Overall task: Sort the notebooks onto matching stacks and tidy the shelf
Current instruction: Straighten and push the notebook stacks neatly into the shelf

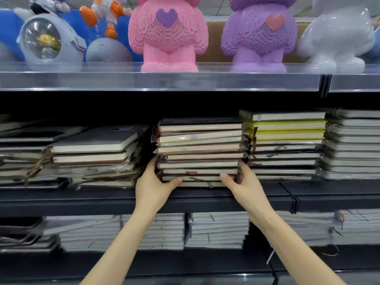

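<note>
- Head cam shows the dark shelf (205, 198) running full width, just under both sets of fingers, loaded with notebook piles side to side.
- Middle stack (199, 151) is the one being handled. It sits between the two hands, pinkish and cream page edges facing out, most books in crinkly plastic, and the upper ones sit a bit crooked compared with the lower ones.
- Stack with yellow covers (285, 140) is right beside the right fingers, touching or nearly touching the middle one. Messy pile (96, 157) is out past the left fingers with a dark gap between.
- Left hand (153, 186) cups the stack's lower left corner, thumb pressed on the front of the bottom books, other fingers curled round the side.
- Right hand (244, 182) mirrors it on the lower right corner, thumb on the front, the rest tucked into the gap by the yellow pile.
- My guess at the step: squaring this stack up or getting ready to shift it. Next move wants an even squeeze from both sides so the slippery wrapped ones up top don't slide.
- Hard to tell: fingertips behind the stack are hidden, covers mostly can't be read, lower shelf is blurry, and the toys overhead are cut off at the top.
</note>
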Demonstrator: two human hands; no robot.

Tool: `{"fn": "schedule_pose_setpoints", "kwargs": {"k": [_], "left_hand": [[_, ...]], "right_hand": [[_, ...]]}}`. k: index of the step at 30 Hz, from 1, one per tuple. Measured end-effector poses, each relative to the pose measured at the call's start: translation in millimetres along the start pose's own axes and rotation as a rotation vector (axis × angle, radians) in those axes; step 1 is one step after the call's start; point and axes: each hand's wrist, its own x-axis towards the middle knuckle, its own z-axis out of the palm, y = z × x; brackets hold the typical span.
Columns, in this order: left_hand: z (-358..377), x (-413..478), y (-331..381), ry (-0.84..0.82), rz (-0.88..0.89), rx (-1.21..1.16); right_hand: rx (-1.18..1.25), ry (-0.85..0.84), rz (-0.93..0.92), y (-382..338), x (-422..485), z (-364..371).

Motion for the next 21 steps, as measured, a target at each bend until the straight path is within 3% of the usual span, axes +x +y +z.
{"fn": "schedule_pose_setpoints", "kwargs": {"k": [6, 15, 21], "left_hand": [[-17, -12, -7, -0.054, -0.009, -0.111], [-11, -7, -8, 0.009, 0.042, 0.008], [-15, -13, -11, -0.080, 0.096, 0.086]], "right_hand": [[0.008, -0.083, -0.024, -7, -9, -19], [-0.048, -0.082, -0.081, -2, 1, -15], [-0.075, -0.105, -0.092, 0, 2, -18]]}}
